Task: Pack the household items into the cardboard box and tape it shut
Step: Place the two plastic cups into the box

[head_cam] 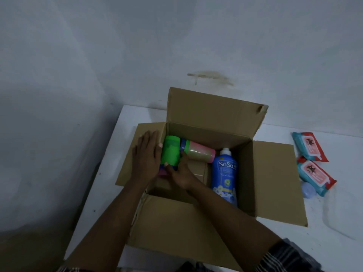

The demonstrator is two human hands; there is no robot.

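Small blue round object half under the lower wipes pack; identity unclear.

Open brown cardboard box on a white table, flaps spread. Inside: stacked green, blue and pink plastic cups lying sideways, blue SoSoft bottle alongside. Left hand and right hand cupped around the green end. Two red-and-teal wipe packs outside, right.

Open cardboard box holds stacked cups, blue bottle.
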